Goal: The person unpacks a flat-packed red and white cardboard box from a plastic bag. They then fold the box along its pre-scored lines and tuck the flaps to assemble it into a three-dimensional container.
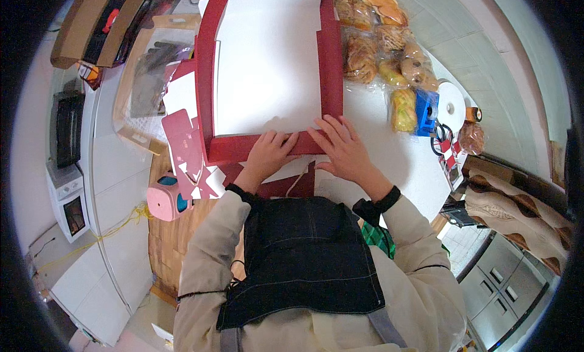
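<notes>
A large red cardboard box [208,78] with a white inside lies open on the table in front of me. Both my hands are at its near wall. My left hand [269,157] has its bent fingers over that wall, with the tips at the top edge; its thumb is mostly hidden. To the right, my right hand [345,151] lies across the same wall near the corner, its fingers stretched and spread, thumb apart on the near side. Flat red and white card pieces [185,145] stick out from under the box on the left.
Wrapped breads and pastries [389,41] are grouped right of the box. Near them are a blue tape dispenser [427,111], a white roll [451,107] and black-handled scissors [439,139]. A pale tray [125,132] stands left. Below it sits a pink stool [167,198].
</notes>
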A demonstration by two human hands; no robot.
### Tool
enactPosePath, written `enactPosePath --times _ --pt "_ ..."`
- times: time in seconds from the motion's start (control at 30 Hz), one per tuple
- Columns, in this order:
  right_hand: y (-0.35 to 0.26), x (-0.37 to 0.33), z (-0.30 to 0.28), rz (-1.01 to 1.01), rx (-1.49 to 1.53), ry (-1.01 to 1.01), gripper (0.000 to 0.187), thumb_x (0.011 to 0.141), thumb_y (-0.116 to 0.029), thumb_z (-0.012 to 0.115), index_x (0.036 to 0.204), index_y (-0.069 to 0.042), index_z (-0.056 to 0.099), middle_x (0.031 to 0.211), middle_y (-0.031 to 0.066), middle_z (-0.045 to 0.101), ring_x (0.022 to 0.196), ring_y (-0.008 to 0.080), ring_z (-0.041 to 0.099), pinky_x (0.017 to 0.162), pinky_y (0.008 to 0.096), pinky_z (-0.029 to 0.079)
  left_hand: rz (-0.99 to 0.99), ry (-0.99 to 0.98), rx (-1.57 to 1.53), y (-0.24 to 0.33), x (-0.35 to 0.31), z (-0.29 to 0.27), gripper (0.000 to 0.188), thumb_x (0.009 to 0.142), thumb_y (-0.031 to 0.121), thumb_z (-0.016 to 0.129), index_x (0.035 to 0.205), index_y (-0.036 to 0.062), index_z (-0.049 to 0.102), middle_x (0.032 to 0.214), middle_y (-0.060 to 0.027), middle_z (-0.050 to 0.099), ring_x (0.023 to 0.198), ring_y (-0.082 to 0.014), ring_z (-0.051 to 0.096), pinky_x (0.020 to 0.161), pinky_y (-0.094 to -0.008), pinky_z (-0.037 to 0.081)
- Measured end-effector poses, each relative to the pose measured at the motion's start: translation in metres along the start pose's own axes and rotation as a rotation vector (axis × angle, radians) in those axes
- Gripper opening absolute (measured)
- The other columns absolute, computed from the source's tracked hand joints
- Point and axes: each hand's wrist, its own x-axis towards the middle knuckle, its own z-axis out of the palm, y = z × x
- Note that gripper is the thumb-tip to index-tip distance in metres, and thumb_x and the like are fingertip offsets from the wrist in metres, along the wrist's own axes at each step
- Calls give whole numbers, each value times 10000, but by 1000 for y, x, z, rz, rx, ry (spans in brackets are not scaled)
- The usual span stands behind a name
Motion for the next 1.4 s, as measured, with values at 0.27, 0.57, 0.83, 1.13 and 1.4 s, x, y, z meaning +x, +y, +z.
enactPosePath --times 0.27,0.57,0.83,1.13,1.4 --pt "29 115 94 264 1139 -742 396 962 -273 462 1230 14 514 1051 105 629 952 189 571 849 327 471 8 51 -9 -2 -4 9 568 843 410 647 1286 64 569 1174 -131 543 1033 -293 536 927 -416 465" --pt "3 142 111 464 1262 -924 367 953 -343 449 981 -11 605 840 41 607 699 161 514 642 352 456 40 41 -44 -2 -4 19 486 828 356 637 1210 58 594 1204 -147 534 1154 -345 492 1035 -476 408" --pt "-10 141 116 439 1203 -880 283 901 -299 503 873 -54 641 743 41 594 659 186 532 619 368 469 56 11 27 -1 -20 22 610 845 368 629 1338 26 518 1233 -165 524 1172 -365 480 1021 -484 407" --pt "-3 108 40 -90 253 -142 262 840 -295 573 774 -65 679 960 165 664 898 346 611 757 463 496 43 92 -45 -3 -13 22 449 840 321 646 1201 57 595 1185 -129 577 1035 -310 584 882 -415 497" --pt "-14 16 72 -2 246 -229 292 835 -148 623 1101 -28 604 1056 147 586 1016 333 586 874 443 497 3 16 -129 1 -16 19 456 861 339 653 1234 91 569 1199 -86 591 1040 -302 595 932 -425 463"
